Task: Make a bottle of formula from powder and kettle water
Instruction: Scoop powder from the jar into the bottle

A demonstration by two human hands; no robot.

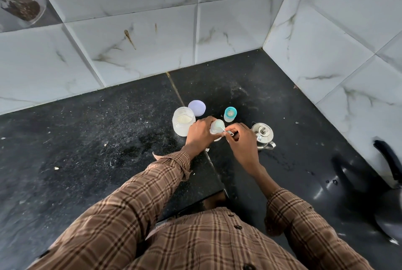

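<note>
On the black counter my left hand (201,133) grips a clear baby bottle (217,127), its open mouth facing up. My right hand (240,140) pinches a small white scoop (226,130) whose bowl lies over the bottle's mouth. Just left of the bottle stands an open jar of white powder (183,120), with its lilac lid (196,107) lying behind it. The bottle's teal teat cap (230,114) stands behind my right hand. A small steel kettle (263,135) sits to the right of my right hand.
Marble-look tiled walls (152,41) meet in a corner behind and to the right. A large dark glossy vessel (369,182) with a handle sits at the right edge. Crumbs and water spots dot the counter (87,150). A glass jar (24,6) of dark contents shows upper left.
</note>
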